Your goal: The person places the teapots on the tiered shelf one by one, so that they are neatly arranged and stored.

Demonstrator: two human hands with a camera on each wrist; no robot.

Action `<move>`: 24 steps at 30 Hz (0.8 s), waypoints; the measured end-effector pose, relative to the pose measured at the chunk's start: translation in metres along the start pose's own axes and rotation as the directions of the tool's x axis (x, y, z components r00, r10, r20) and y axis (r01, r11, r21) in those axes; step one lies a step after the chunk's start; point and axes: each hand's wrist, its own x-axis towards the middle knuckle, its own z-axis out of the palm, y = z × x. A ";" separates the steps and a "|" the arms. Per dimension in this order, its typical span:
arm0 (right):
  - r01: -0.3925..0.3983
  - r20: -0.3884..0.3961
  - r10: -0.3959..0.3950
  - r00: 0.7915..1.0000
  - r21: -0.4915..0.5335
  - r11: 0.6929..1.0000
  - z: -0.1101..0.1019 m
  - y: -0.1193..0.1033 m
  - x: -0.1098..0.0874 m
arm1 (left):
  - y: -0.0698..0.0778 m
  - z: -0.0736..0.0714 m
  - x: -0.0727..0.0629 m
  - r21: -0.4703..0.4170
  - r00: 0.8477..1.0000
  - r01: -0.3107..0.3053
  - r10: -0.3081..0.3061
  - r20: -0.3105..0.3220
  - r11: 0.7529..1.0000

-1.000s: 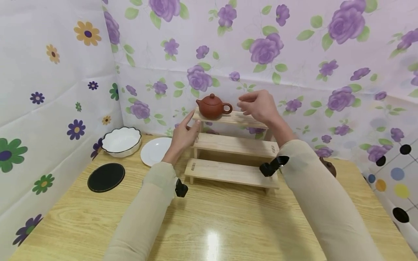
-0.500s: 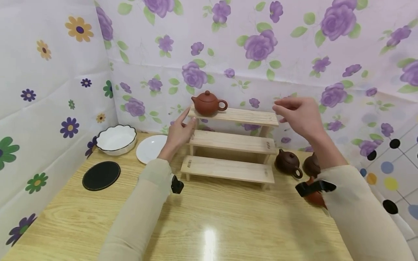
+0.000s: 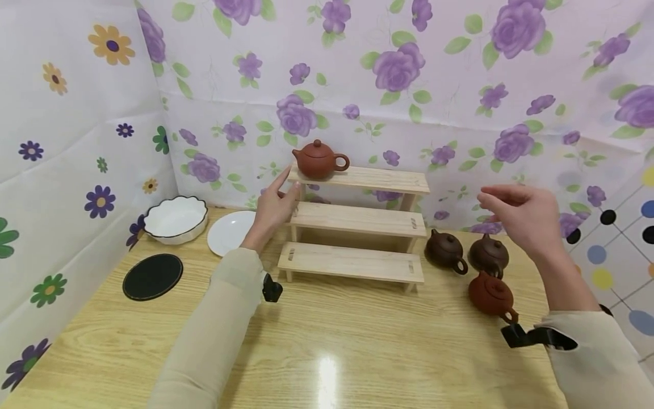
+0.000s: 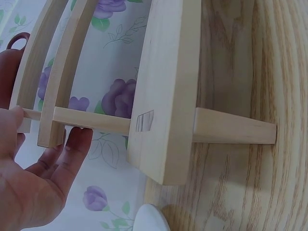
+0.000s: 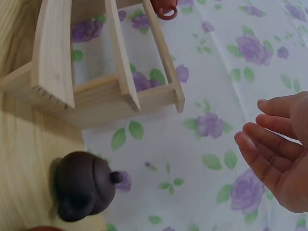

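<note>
A reddish-brown teapot (image 3: 317,161) sits at the left end of the top tier of a three-tier wooden display stand (image 3: 357,218). My left hand (image 3: 273,210) holds the stand at its upper left end. In the left wrist view, the thumb and fingers of the left hand (image 4: 38,178) lie around the side bars. To the right of the stand, my right hand (image 3: 531,218) is in the air, holding nothing. Below it on the table are two dark brown teapots (image 3: 444,251) and a second reddish-brown teapot (image 3: 490,294).
At the left stand a white scalloped bowl (image 3: 176,218), a white plate (image 3: 230,233) partly behind the left arm, and a round black mat (image 3: 153,276). Flower-patterned cloth (image 3: 357,74) hangs behind the wooden table (image 3: 306,352).
From near the teapot on the top tier, my right hand has moved right and down, uncovering the teapots at the right. My left hand stays at the stand.
</note>
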 end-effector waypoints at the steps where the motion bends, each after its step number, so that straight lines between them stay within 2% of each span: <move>1: -0.020 -0.003 0.020 1.000 -0.010 1.000 -0.002 0.005 -0.004 | 0.000 0.000 0.000 0.000 1.000 0.000 0.000 0.002 1.000; 4: -0.082 -0.010 0.082 0.997 -0.038 0.996 -0.009 0.020 -0.014 | 0.000 0.001 0.000 0.003 1.000 0.003 -0.003 0.006 1.000; 10: -0.118 -0.027 0.118 0.993 -0.006 0.993 -0.014 0.052 -0.031 | -0.001 0.001 0.001 0.012 1.000 0.007 -0.007 -0.002 1.000; 14: -0.157 -0.012 0.157 0.988 -0.003 0.988 -0.008 0.074 -0.045 | -0.002 0.002 0.001 0.016 1.000 0.012 -0.011 -0.018 1.000; 18: -0.188 -0.012 0.189 0.982 0.025 0.982 -0.002 0.093 -0.059 | -0.002 0.004 0.002 0.010 1.000 0.014 -0.014 -0.007 1.000; 24: -0.197 -0.039 0.197 0.980 0.008 0.980 0.004 0.112 -0.074 | -0.002 0.003 0.001 0.003 0.999 0.029 -0.029 -0.012 1.000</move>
